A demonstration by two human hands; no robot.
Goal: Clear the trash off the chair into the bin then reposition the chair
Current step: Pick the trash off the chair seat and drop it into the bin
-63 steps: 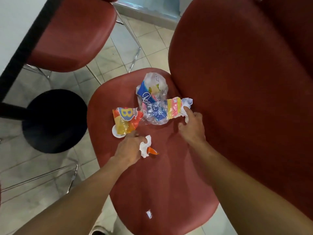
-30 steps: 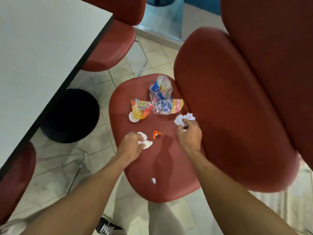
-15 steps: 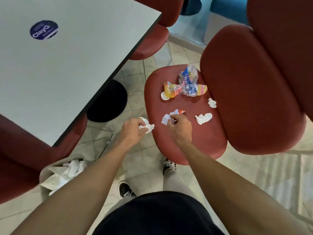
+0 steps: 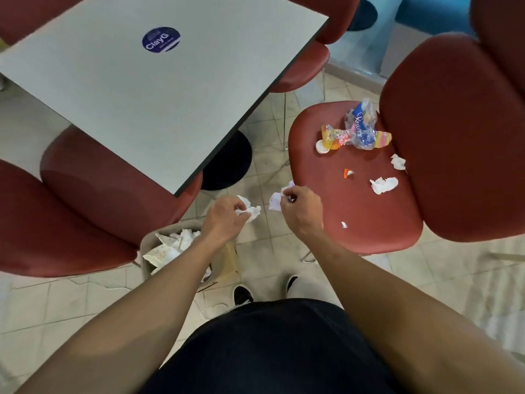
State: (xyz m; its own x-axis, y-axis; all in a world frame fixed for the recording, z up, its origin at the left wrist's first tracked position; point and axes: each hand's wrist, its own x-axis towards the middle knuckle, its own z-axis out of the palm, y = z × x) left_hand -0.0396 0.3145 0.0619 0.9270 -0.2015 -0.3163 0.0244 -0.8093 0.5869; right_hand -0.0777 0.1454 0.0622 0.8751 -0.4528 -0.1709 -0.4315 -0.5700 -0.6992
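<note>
Left hand: the left hand [image 4: 227,216] pinches a crumpled white tissue wad [image 4: 250,212] above the floor.
Right hand: the right hand [image 4: 301,210] grips a torn white paper scrap [image 4: 276,199] beside the seat's edge.
Bin: the beige waste bin [image 4: 173,245], partly hidden by the forearm, sits below and appears nearly full.
Chair: the red padded chair seat [image 4: 318,155] holds crinkly clear plastic wrappers [image 4: 359,129], a white lid [image 4: 322,146] and tissue bits [image 4: 383,184].
Risk: light scraps may drift past the bin if dropped from this height.

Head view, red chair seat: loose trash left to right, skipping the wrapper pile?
Round white lid → tiny white scrap → orange torn scrap → crumpled white tissue → smaller white wad.
</note>
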